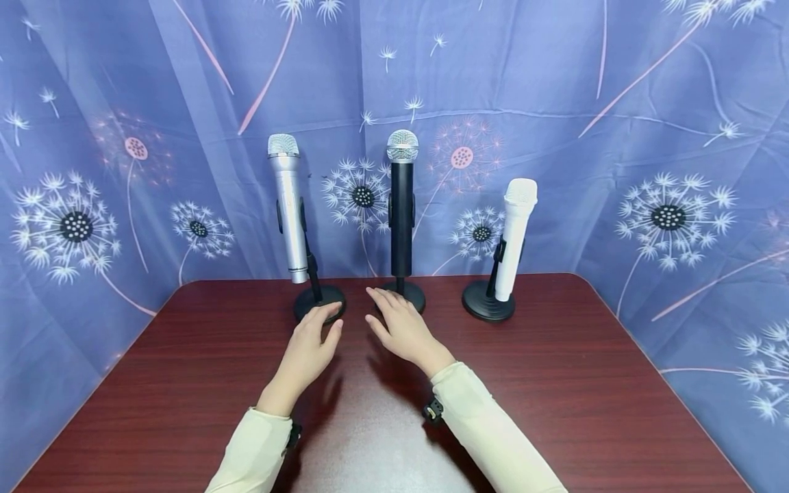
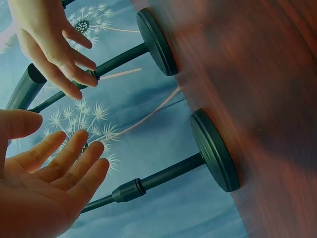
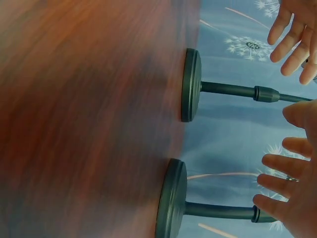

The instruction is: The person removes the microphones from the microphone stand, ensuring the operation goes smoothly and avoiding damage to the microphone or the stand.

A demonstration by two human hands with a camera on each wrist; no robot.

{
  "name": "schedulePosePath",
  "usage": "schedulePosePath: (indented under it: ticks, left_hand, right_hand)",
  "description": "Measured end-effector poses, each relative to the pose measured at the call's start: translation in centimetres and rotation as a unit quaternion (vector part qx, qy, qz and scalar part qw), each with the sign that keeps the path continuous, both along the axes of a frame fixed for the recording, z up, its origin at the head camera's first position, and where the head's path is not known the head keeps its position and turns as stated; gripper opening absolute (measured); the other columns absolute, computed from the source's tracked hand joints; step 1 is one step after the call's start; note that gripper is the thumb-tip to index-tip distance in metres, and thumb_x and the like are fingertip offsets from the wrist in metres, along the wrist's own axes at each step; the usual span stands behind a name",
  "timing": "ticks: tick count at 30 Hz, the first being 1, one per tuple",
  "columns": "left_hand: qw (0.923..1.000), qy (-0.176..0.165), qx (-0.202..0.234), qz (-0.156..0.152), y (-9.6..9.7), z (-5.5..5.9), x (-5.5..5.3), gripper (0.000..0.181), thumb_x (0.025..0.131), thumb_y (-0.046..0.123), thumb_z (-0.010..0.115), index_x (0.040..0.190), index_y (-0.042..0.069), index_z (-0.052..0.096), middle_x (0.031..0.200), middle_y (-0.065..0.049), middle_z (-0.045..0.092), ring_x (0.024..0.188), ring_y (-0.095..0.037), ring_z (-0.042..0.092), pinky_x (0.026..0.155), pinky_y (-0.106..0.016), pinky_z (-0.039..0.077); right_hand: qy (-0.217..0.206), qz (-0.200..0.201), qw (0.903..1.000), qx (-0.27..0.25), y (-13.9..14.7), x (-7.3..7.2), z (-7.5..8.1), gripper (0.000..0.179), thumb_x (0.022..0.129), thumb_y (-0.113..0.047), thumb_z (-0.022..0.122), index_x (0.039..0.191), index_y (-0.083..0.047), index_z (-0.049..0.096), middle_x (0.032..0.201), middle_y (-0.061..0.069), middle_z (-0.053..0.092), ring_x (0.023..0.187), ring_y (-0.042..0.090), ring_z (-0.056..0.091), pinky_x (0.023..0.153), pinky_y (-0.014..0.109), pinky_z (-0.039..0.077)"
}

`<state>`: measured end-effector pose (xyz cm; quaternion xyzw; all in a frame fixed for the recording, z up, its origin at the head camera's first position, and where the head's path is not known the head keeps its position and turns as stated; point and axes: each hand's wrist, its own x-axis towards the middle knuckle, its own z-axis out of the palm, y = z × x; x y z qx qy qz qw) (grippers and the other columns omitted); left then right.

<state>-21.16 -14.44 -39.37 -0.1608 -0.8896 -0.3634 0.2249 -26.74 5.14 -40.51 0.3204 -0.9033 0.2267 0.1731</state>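
My left hand (image 1: 308, 352) hovers over the table in front of the left stand's round black base (image 1: 333, 294), fingers extended and thumb apart. Beside it, my right hand (image 1: 403, 332) reaches toward the base of the middle stand (image 1: 418, 296), overlapping it in the head view. Neither palm holds anything; the left wrist view shows the left palm (image 2: 49, 198) bare, the right wrist view the right palm (image 3: 302, 198). A silver microphone (image 1: 290, 205) leans in the left stand. The black microphone (image 1: 402, 212) with a silver mesh head stands upright in the middle one.
At the right, a shorter white microphone (image 1: 514, 239) tilts in its own black stand (image 1: 487, 309). All the stands sit near the back edge of the dark red wooden table (image 1: 573, 383). A blue dandelion-print curtain (image 1: 555, 82) hangs behind and along both sides.
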Motion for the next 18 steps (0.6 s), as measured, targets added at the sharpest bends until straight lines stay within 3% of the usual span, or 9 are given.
schedulePosePath:
  ticks: [9, 18]
  left_hand:
    - [0.9999, -0.010, 0.012, 0.003, -0.2, 0.1, 0.3, 0.033, 0.094, 0.007, 0.060, 0.126, -0.001, 0.058, 0.121, -0.016, 0.062, 0.113, -0.031, 0.058, 0.096, -0.049, 0.045]
    - [0.9997, -0.008, 0.023, 0.011, -0.8, -0.1, 0.5, 0.033, 0.093, 0.005, 0.060, 0.126, 0.000, 0.058, 0.116, -0.017, 0.063, 0.106, -0.031, 0.060, 0.090, -0.049, 0.048]
  right_hand:
    - [0.000, 0.016, 0.9996, -0.023, -1.1, -0.7, 0.4, 0.051, 0.099, -0.026, 0.053, 0.144, -0.005, 0.041, 0.140, 0.014, 0.050, 0.130, 0.031, 0.045, 0.100, 0.053, 0.041]
    - [-0.005, 0.027, 0.9992, -0.030, -2.0, -1.2, 0.4, 0.051, 0.100, -0.026, 0.052, 0.146, -0.006, 0.039, 0.140, 0.014, 0.050, 0.129, 0.029, 0.046, 0.105, 0.045, 0.039]
